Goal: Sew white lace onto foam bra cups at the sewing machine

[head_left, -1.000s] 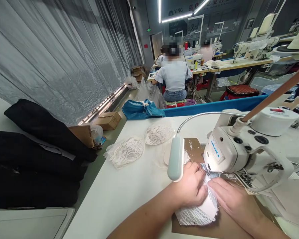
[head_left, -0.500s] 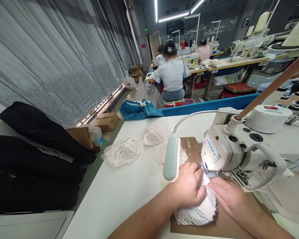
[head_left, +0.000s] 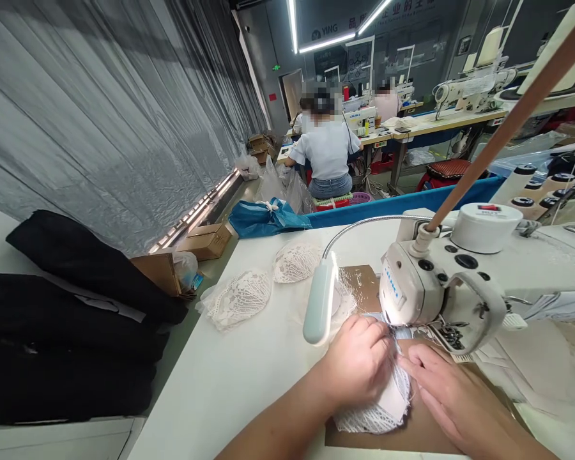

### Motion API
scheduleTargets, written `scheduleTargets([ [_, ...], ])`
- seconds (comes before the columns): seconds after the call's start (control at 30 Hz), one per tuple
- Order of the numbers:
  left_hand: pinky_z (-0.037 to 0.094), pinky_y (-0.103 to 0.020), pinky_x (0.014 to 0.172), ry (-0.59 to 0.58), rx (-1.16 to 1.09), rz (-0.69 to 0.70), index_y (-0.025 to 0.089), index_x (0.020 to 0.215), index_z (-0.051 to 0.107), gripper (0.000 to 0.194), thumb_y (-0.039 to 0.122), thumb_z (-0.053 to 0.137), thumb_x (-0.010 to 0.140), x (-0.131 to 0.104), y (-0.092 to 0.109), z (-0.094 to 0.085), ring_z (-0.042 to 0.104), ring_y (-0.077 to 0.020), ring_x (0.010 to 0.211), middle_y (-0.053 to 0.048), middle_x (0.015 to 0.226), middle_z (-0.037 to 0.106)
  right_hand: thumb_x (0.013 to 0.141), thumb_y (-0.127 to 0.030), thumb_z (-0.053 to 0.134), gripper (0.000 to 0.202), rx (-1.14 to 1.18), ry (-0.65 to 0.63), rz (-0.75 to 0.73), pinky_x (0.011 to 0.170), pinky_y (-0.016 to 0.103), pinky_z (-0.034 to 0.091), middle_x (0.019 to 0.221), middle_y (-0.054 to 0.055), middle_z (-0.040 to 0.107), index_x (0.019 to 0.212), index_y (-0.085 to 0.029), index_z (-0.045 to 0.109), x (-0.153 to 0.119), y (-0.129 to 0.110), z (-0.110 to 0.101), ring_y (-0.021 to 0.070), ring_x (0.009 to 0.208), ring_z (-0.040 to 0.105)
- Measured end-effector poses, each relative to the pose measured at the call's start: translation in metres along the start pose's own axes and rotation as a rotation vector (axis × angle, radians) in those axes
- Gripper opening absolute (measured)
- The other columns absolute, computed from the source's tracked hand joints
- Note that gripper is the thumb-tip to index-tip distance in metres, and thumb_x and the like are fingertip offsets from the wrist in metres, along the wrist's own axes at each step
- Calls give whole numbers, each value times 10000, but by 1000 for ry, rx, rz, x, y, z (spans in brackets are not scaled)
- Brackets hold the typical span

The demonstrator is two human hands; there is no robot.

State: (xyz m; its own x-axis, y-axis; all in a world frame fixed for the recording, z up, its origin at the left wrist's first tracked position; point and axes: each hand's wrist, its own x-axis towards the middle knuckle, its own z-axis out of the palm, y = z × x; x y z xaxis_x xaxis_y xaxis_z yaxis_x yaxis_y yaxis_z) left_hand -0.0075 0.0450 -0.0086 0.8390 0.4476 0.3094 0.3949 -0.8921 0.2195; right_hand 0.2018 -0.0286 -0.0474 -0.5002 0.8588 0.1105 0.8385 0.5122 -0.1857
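Observation:
A white lace cup [head_left: 376, 415] lies on the brown board [head_left: 359, 441] below the head of a white sewing machine [head_left: 407, 287]. My left hand [head_left: 361, 358] is closed on the cup's upper left part, fingers bunched near the needle area. The needle itself is hidden. On the cup's right edge rest the fingertips of my right hand [head_left: 445, 390], its fingers stretched out and slightly apart. A green-grey lamp [head_left: 319, 306] on a bent metal neck hangs just above and left of my left hand.
Two lace cups [head_left: 242, 299] [head_left: 297, 260] lie on the white table [head_left: 206, 377] at the left, with another lace piece [head_left: 342, 300] behind the lamp. Dark fabric [head_left: 76, 358] is piled far left. Thread cones [head_left: 520, 182] stand right. A person [head_left: 328, 150] sits ahead.
My left hand's fingers have bunched up more, nearer the machine head. My right hand's fingers have spread a little. The whole view has shifted slightly, with the machine appearing further left.

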Motion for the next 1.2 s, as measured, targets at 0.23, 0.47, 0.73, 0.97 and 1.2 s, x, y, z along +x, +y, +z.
scheduleTargets([
  [0.23, 387, -451, 992, -8, -5, 34, 116, 1040, 615, 230, 224, 463, 906, -5, 3, 3, 591, -219, 914, -101, 984, 648, 894, -104, 309, 490, -28, 124, 78, 549, 301, 439, 860, 80, 641, 1257, -248, 607, -3, -1, 17, 186, 650, 605],
  [0.47, 345, -466, 1059, -29, -55, -7, 131, 1103, 606, 268, 266, 499, 898, -6, -1, 1, 605, -236, 984, -112, 1076, 650, 899, -99, 327, 495, -40, 165, 74, 551, 261, 467, 938, 84, 687, 1273, -249, 616, 4, -3, 6, 167, 675, 624],
  [0.73, 249, -480, 1128, -42, 40, 23, 127, 1103, 597, 238, 187, 473, 908, -5, -7, -1, 545, -239, 1107, -103, 1130, 644, 849, -47, 356, 499, -78, 225, 51, 564, 234, 512, 1023, 95, 707, 1233, -191, 640, 10, -5, -1, 161, 721, 658],
  [0.97, 213, -439, 1163, -214, 43, 106, 183, 1151, 585, 255, 164, 415, 961, -6, -9, -8, 566, -199, 996, -57, 1011, 656, 906, -76, 326, 407, 59, 190, 25, 648, 283, 528, 987, 92, 663, 1135, -197, 639, 3, -4, -2, 184, 796, 642],
  [1.2, 353, -375, 1055, -228, 37, 151, 163, 966, 591, 169, 146, 427, 933, -1, -12, -11, 552, -188, 880, -54, 906, 616, 908, -104, 349, 400, 70, 248, 59, 656, 287, 548, 1069, 97, 679, 1163, -216, 636, 7, -4, -4, 185, 823, 666],
])
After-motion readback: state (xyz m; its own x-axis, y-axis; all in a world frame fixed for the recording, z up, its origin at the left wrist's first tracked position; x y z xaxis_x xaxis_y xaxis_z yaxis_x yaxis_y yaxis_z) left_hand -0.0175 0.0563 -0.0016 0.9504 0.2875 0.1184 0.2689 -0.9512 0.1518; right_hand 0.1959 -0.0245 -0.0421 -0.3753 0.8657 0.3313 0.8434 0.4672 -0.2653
